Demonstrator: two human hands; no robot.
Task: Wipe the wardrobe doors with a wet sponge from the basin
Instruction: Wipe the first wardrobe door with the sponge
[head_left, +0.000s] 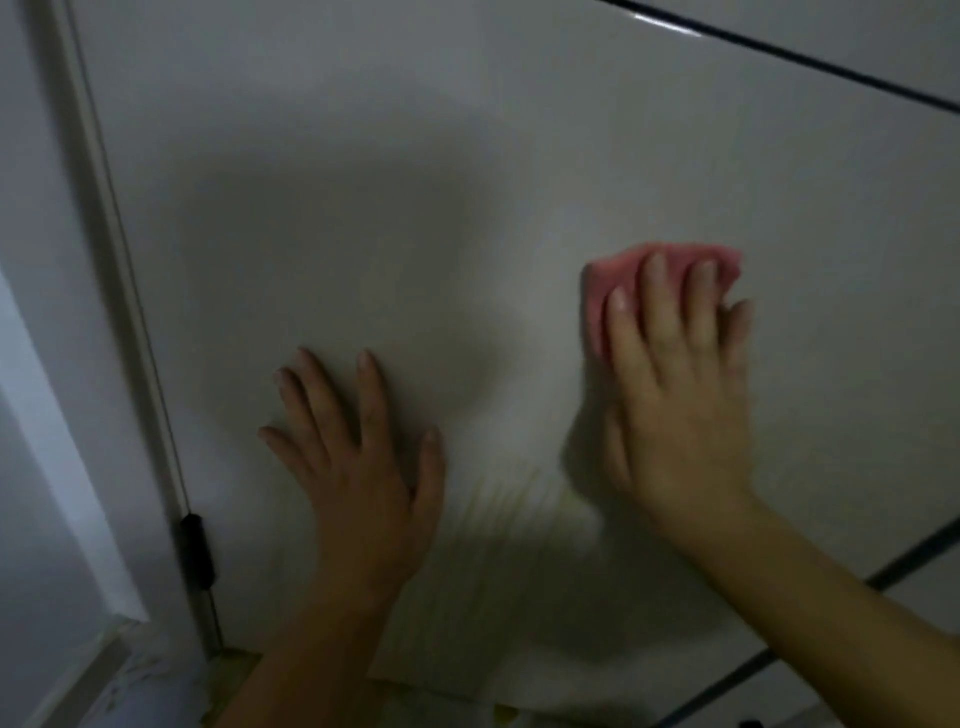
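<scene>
Nearest, at 6 o'clock, the left hand (358, 462) lay flat on the white door (467, 156), fingers (371, 395) spread and straight, holding nothing. Toward 3 o'clock the right hand (680, 415) pressed a pink sponge (626, 278) against the same door, its straight fingers laid over the sponge, not curled round it. At 8 o'clock a black hinge (196, 551) sat on the door's edge.

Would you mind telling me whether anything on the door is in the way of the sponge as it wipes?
Only the left hand, resting flat on the door to the lower left of the sponge. The right hand presses the sponge straight onto the door; nothing visible lies above or right of it.
</scene>
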